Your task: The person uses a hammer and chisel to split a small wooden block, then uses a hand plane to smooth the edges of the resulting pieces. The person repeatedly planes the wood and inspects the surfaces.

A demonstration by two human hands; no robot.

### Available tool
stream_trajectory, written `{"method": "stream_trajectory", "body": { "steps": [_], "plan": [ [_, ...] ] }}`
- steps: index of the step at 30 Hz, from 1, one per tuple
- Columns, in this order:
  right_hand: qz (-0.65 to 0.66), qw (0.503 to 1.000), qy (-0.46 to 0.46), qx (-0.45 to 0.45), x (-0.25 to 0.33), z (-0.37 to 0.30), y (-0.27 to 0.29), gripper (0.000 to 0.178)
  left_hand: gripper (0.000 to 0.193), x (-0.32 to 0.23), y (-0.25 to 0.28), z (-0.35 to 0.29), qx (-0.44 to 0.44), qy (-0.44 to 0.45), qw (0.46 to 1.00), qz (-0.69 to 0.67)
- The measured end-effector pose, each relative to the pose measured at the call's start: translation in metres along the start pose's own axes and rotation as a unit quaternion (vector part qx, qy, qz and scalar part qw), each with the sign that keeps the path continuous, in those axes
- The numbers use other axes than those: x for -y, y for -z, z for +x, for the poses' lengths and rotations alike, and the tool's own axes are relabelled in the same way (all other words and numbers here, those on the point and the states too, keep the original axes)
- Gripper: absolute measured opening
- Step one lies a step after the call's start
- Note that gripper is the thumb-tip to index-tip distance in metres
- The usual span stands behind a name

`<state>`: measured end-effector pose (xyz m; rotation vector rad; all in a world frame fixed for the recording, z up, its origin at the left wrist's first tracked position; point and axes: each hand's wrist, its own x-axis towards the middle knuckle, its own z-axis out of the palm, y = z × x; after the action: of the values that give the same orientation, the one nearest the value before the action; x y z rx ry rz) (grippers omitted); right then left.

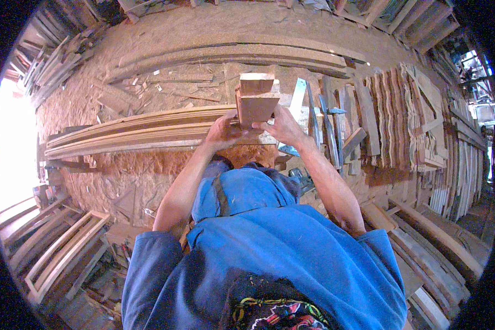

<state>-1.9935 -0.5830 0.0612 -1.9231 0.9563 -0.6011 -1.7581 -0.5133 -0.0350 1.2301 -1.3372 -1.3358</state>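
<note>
Both of my hands grip a brown wooden piece (258, 108) held in front of my waist, above a low bench. It looks like short boards stacked or joined, with a pale cut end at the top; how they join I cannot make out. My left hand (225, 132) wraps its left side. On the right side, my right hand (284, 127) has its thumb across the near edge. Just left of the piece lie long thin wooden strips (143, 129). Close to my right hand are a light-coloured flat strip (298, 98) and a blue-handled clamp (330, 110).
Wavy-edged boards (390, 118) stand side by side at the right. Long planks (231, 54) lie across the sawdust-covered floor beyond the bench. Scrap wood (55, 69) is piled at the far left. Wooden frames (66, 250) rest at the near left, more timber (429, 242) at the near right.
</note>
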Motion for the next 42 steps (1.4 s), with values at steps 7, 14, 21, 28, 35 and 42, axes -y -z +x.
{"method": "stream_trajectory", "body": {
  "steps": [7, 14, 21, 28, 35, 42],
  "plan": [
    [-0.137, 0.988, -0.026, 0.064, -0.043, -0.010, -0.010, 0.064, 0.039, 0.005, -0.004, 0.019, 0.045, -0.030, 0.976, 0.213],
    [-0.175, 0.984, 0.035, 0.020, -0.086, -0.014, -0.037, 0.048, 0.040, -0.023, -0.013, 0.015, 0.014, -0.124, 0.957, 0.263],
    [-0.222, 0.971, 0.073, 0.057, -0.113, -0.012, -0.042, 0.051, 0.044, -0.019, -0.007, 0.022, 0.052, -0.128, 0.951, 0.278],
    [-0.258, 0.958, 0.042, 0.119, -0.117, -0.007, -0.042, 0.056, 0.047, 0.006, -0.002, 0.021, 0.062, -0.060, 0.960, 0.267],
    [-0.235, 0.969, -0.002, 0.073, -0.094, -0.011, -0.044, 0.040, 0.041, -0.007, -0.003, 0.024, 0.068, -0.120, 0.935, 0.325],
    [-0.251, 0.958, -0.067, -0.123, -0.077, -0.066, -0.028, 0.063, 0.047, 0.006, 0.003, 0.027, 0.090, -0.102, 0.908, 0.396]
  ]
}}
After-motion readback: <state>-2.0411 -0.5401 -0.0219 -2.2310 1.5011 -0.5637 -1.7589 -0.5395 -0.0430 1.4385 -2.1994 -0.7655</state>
